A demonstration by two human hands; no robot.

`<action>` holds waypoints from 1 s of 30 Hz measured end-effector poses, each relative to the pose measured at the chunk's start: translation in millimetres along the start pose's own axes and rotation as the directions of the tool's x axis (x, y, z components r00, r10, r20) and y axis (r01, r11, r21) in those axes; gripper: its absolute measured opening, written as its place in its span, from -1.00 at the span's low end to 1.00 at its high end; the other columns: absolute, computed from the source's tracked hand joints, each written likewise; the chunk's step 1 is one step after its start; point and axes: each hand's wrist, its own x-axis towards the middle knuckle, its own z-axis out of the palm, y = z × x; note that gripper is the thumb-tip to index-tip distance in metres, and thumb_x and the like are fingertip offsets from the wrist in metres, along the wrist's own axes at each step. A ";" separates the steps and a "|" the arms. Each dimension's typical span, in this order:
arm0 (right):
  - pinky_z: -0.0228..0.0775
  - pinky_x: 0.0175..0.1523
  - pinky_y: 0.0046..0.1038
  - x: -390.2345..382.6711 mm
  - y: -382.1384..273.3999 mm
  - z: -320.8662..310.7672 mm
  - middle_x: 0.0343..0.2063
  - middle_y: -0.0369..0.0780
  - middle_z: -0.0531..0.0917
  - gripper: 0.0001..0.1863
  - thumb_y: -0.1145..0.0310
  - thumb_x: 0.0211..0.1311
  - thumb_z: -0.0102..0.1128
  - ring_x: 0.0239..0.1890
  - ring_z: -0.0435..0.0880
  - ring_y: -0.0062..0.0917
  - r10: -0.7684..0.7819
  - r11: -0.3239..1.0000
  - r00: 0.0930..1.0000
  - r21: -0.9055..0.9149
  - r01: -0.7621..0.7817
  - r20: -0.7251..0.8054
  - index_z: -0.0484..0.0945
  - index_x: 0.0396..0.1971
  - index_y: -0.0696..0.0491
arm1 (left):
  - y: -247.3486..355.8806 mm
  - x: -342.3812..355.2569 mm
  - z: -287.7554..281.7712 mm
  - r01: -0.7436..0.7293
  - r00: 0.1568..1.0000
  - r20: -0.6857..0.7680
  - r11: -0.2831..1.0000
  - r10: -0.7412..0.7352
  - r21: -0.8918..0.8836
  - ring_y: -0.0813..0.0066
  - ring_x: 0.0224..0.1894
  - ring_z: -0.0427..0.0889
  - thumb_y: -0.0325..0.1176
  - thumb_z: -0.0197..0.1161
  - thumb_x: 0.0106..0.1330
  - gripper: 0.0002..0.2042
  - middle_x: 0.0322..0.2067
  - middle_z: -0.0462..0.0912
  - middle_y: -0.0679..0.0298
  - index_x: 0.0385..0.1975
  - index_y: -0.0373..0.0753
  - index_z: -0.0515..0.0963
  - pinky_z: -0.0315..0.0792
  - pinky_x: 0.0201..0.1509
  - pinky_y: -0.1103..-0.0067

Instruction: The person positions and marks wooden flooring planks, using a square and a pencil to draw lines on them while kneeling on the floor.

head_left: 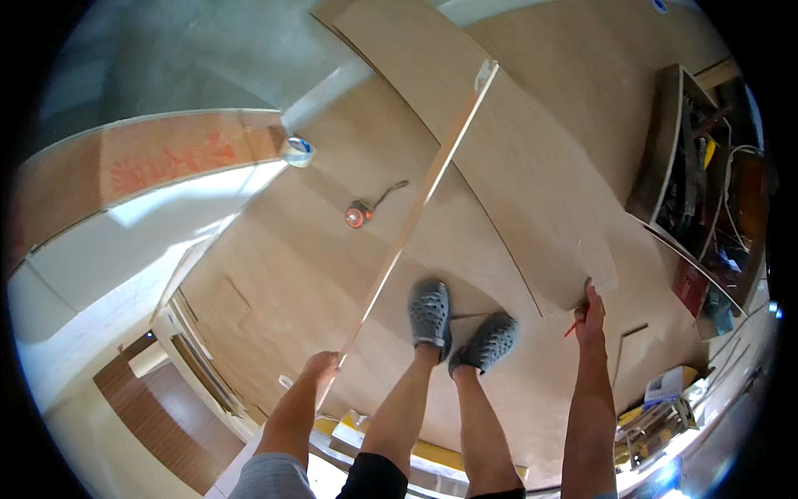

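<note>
My left hand [322, 366] is closed around the near end of a long, thin wooden strip [407, 224]. The strip slants away to the far right, and its far end crosses over a long brown board [499, 141]. At the near right corner of that board is my right hand [590, 320], with one finger stretched along the board's end. A slim red pencil [570, 329] sticks out from the closed fingers of this hand. Between the strip and the board's near end stand my feet in grey clogs [430, 312].
An orange and black tape measure [357, 214] and a roll of clear tape [297, 152] lie left of the strip. At the right stands an open wooden toolbox [657, 158] with tools and cables. A dark angled piece [633, 331] and more tools [657, 416] lie nearby.
</note>
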 end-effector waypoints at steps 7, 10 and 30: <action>-0.05 -0.65 -0.68 -34.5 -96.3 -18.1 -0.48 -0.47 0.49 -0.64 -0.06 0.26 0.35 -0.66 0.24 -0.82 -0.105 0.994 0.994 0.001 0.105 -0.008 0.57 -0.21 -0.08 | -6.1 -13.3 44.0 0.127 0.956 -0.232 0.967 -0.178 -0.221 -0.11 -0.18 0.64 -0.23 0.18 0.31 -0.74 -0.27 0.66 -0.06 -0.14 -0.26 0.47 0.52 -0.09 0.11; 0.07 -0.59 -0.68 -66.1 -141.6 -16.1 -0.49 -0.45 0.52 -0.64 -0.05 0.28 0.33 -0.64 0.26 -0.79 -0.137 0.988 0.990 -0.074 0.134 -0.036 0.59 -0.21 -0.07 | 30.4 9.0 7.6 0.063 0.827 -0.492 0.914 -0.272 -0.400 -0.12 -0.10 0.59 -0.28 0.04 0.43 -0.78 -0.21 0.61 -0.12 -0.13 -0.32 0.44 0.48 -0.04 0.11; -0.08 -0.76 -0.66 -152.9 -138.3 33.0 -0.58 -0.35 0.41 -0.70 0.05 0.54 -0.02 -0.79 0.04 -0.71 -0.009 0.969 0.998 -0.248 -0.005 -0.055 0.53 0.00 -0.09 | 105.5 -61.3 -80.3 -0.268 0.855 -0.518 0.881 0.031 -0.389 0.02 -0.05 0.62 -0.41 0.04 0.34 -0.79 -0.16 0.61 0.03 -0.07 -0.20 0.49 0.53 0.03 0.24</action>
